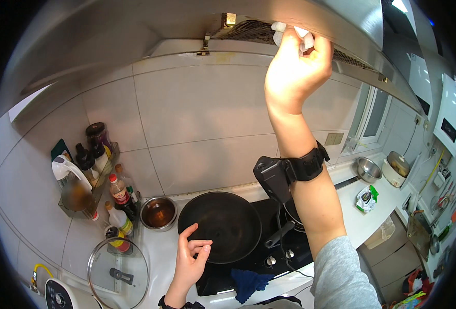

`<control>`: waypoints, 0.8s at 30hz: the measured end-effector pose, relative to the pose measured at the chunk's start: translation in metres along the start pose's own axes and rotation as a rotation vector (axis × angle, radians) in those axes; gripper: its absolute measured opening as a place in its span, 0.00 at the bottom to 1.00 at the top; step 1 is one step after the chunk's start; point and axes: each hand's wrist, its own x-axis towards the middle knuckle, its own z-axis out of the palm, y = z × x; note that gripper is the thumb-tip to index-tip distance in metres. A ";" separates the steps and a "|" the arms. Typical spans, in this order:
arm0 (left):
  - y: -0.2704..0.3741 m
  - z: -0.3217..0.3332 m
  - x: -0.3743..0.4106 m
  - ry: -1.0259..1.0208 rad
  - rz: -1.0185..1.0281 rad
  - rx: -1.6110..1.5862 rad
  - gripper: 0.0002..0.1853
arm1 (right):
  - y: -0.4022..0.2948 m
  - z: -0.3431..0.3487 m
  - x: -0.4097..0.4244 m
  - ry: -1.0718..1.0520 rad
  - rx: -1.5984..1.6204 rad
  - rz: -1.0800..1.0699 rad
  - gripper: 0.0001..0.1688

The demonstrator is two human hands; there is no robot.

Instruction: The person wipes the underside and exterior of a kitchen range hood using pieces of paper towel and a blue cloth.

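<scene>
My right hand (pixel 299 71) is raised to the underside of the metal range hood (pixel 166 23), its fingers closed on a crumpled white wipe or tissue (pixel 307 40) by the mesh filter (pixel 251 31). Low in front of me, my left hand (pixel 191 251) is held over the near left rim of a black wok (pixel 220 228), fingers loosely curled, with nothing in it. The wok stands on the black glass gas hob (pixel 259 266). Behind my right forearm, a smaller pan (pixel 282 233) shows only its handle and part of its rim. A dark blue cloth (pixel 250 284) lies over the hob's front edge.
A steel bowl of brown liquid (pixel 159 213) sits left of the wok. Sauce bottles (pixel 119 193) and a wire rack (pixel 110 162) line the left wall, near a glass lid (pixel 118 274). Rightward are a steel bowl (pixel 368 169), a cooker (pixel 396 168) and a green-white packet (pixel 366 199).
</scene>
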 end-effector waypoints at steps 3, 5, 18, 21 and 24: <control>-0.004 0.000 0.003 -0.027 -0.026 -0.020 0.28 | 0.007 0.007 -0.006 -0.163 -0.172 -0.484 0.02; -0.005 -0.001 0.002 -0.006 -0.011 -0.021 0.28 | -0.011 0.024 -0.019 -0.205 -0.250 -0.289 0.06; -0.002 0.008 0.012 -0.035 0.061 -0.042 0.28 | -0.022 0.002 0.005 -0.619 -0.659 -0.745 0.10; 0.002 0.014 0.013 -0.089 0.053 -0.028 0.28 | -0.014 -0.021 0.009 -0.713 -0.508 -0.475 0.09; -0.003 0.017 0.013 -0.081 0.092 -0.037 0.27 | -0.022 -0.048 -0.003 -0.772 -0.157 0.142 0.07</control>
